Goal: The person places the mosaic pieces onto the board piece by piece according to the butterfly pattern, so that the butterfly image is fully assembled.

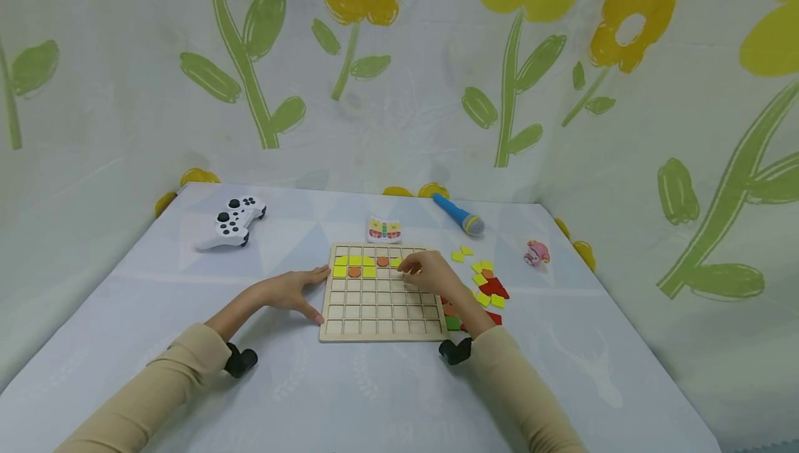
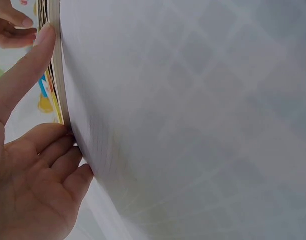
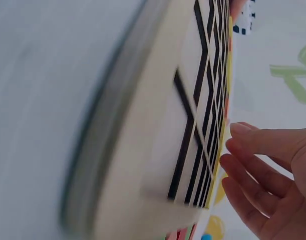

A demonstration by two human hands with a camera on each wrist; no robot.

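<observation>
A wooden grid board (image 1: pixel 388 328) lies on the table, with yellow square tiles (image 1: pixel 355 260) and orange round tiles (image 1: pixel 383 261) in its two far rows. My left hand (image 1: pixel 290 292) spreads along the board's left side, thumb near the front corner and fingers further back. In the left wrist view, the thumb and fingertips (image 2: pixel 67 131) touch the board's edge. Over the far right part of the grid is my right hand (image 1: pixel 431 271), its fingertips close to a yellow tile (image 1: pixel 396 262). Nothing shows between its loosely bent fingers (image 3: pixel 248 192) in the right wrist view.
Loose yellow, red, orange and green pieces (image 1: pixel 493 288) lie right of the board, partly behind the right forearm. Behind the board stands a pattern card (image 1: pixel 383 229). A white game controller (image 1: pixel 236 220), a blue microphone (image 1: pixel 458 214) and a pink toy (image 1: pixel 537 252) lie further out.
</observation>
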